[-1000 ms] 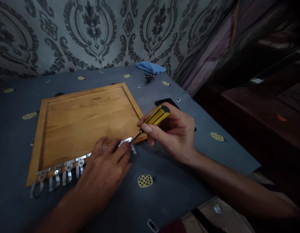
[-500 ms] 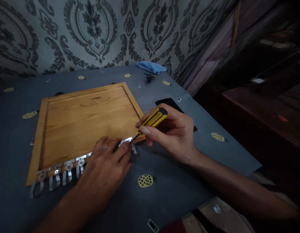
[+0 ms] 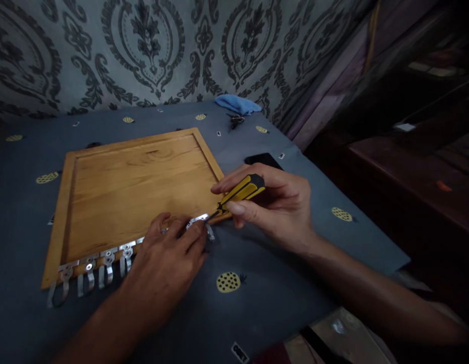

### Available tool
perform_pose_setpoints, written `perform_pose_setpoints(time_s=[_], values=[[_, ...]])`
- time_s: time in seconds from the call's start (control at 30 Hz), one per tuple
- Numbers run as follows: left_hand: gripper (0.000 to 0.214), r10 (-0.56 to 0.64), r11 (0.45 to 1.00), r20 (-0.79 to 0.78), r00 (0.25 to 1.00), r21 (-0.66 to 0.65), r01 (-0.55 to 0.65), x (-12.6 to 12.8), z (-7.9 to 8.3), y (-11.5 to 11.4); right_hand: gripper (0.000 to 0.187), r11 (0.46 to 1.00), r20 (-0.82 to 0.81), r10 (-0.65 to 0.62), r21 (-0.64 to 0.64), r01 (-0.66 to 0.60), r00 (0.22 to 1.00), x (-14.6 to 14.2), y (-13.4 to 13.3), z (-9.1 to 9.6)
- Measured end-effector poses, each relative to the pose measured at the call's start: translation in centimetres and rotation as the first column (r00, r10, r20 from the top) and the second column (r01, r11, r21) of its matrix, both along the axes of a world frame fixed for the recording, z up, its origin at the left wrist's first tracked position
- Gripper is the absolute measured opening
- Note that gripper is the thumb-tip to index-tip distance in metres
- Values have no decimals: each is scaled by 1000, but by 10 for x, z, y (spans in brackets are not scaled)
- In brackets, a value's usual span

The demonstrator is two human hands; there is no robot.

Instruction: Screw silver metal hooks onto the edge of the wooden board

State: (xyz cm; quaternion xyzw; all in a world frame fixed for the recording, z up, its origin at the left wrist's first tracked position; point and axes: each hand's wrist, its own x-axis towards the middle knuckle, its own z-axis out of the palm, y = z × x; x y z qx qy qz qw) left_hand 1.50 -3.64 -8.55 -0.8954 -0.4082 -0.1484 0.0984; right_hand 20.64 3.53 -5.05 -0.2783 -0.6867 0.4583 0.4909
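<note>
My right hand [image 3: 278,207] pinches a yellow-and-black screwdriver [image 3: 244,189] between thumb and fingers. Its shaft slants down-left, and the tip meets the right end of a metal hook rail [image 3: 109,252]. This silvery rail runs along the near edge of a framed wooden board [image 3: 143,187], and several looped hooks hang over that edge. Over the rail's middle lies my left hand [image 3: 169,263], its fingers bent and pressed down on the metal beside the screwdriver tip. It hides part of the rail. Any screw under the tip is too small to make out.
A blue-grey tablecloth [image 3: 280,293] with pineapple prints covers the table. Behind my right hand lies a dark flat object [image 3: 264,160]. A blue cloth [image 3: 238,104] and a small black item [image 3: 235,120] rest near the patterned wall.
My right hand has shifted slightly right, and its fingers have moved around the screwdriver handle, which sits a little lower. My left hand stays in place on the rail.
</note>
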Motion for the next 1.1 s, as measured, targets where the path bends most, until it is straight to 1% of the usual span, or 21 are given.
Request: perform_pose_setpoints(time_s=[0.1, 0.2, 0.3, 0.37, 0.47, 0.6, 0.73, 0.8, 0.9, 0.93, 1.0, 1.1], values=[[18, -6, 1000, -5, 1000, -17, 6, 0, 1, 0, 23, 999, -22, 3, -35, -4, 1000, 0, 0, 2], [20, -5, 1000, 16, 1000, -22, 5, 1, 2, 0, 24, 997, -36, 42, -62, -44, 998, 3, 0, 4], [23, 16, 1000, 37, 999, -13, -15, 1, 1, 0, 28, 994, 17, 90, -63, -89, 996, 5, 1, 5], [23, 17, 1000, 27, 999, -18, -17, 1, 1, 0, 23, 995, 38, 97, -41, -96, 995, 6, 2, 5], [19, 0, 999, 11, 1000, -37, 1, 1, 2, 0, 16, 999, 18, 48, -5, -48, 999, 4, 1, 3], [20, 12, 999, 25, 1000, -52, -11, 1, 3, 0, 27, 997, -42, -48, 62, 51, 998, -2, 1, -2], [21, 13, 999, 29, 1000, -48, -12, 1, 2, 0, 29, 987, -101, -120, 96, 130, 988, -7, -1, -7], [20, 8, 999, 32, 999, -44, -7, 1, 2, 0, 29, 973, -104, -171, 138, 184, 980, -6, -2, -7], [20, 15, 998, 40, 999, -57, -12, 1, 2, 0, 23, 934, -137, -232, 244, 260, 963, -2, -4, -6], [21, 16, 998, 46, 999, -59, -13, 1, 2, 0, 21, 922, -147, -236, 279, 269, 961, -1, -5, -5], [22, 19, 998, 54, 998, -65, -16, 1, 2, 0, 16, 911, -111, -237, 319, 260, 965, 1, -5, -5], [23, 23, 997, 56, 998, -72, -19, 1, 2, 0, 19, 918, -13, -244, 319, 235, 970, 2, -4, -6]])
